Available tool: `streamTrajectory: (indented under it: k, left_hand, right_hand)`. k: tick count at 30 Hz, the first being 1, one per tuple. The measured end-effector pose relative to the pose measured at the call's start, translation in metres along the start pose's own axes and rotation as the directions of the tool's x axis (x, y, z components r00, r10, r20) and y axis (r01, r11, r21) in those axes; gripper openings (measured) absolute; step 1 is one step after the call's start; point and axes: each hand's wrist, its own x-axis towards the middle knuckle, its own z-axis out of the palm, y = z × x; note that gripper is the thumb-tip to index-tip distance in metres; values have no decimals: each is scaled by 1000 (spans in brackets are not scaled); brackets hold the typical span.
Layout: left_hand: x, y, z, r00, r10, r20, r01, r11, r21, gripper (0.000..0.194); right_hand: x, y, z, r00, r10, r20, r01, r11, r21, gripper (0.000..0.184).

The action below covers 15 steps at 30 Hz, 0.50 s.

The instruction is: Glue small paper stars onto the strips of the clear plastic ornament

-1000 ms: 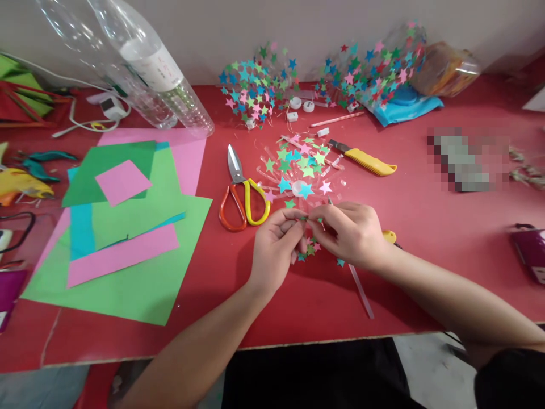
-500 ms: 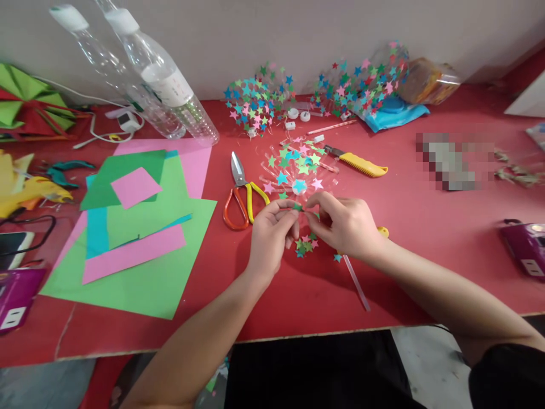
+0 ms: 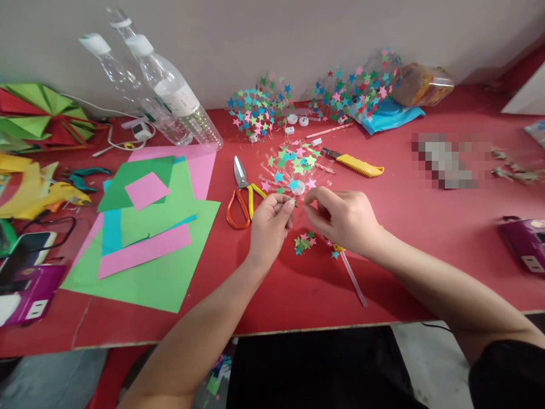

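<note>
My left hand pinches a small green paper star, which is mostly covered by the fingertips. Just to its right is my right hand, with thumb and forefinger drawn close; anything between them is too small to make out. In front of both hands stands a clear plastic piece with spread strips, dotted with pink, green and blue paper stars. A little pile of loose paper stars lies on the red table below my hands. Beside my left hand are scissors with one red and one yellow handle.
Coloured paper sheets cover the left. Two plastic bottles lean at the back, near star-covered ornaments. A yellow utility knife lies behind my right hand, and a glue stick near the front edge.
My fingertips have moved slightly apart, the green star staying in the left hand and now less visible. The view has shifted a little, so objects on the left appear further right.
</note>
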Motion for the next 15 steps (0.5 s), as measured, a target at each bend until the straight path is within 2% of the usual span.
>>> streamTrajectory:
  k: [9, 15]
  left_hand:
    - [-1, 0, 3, 998, 54, 36, -57, 994, 93, 17]
    - [-4, -8, 0, 993, 112, 31, -114, 989, 93, 20]
  right_hand:
    - [3, 0, -3, 1000, -20, -9, 20, 1000, -22, 19]
    - [3, 0, -3, 999, -17, 38, 18, 1000, -22, 20]
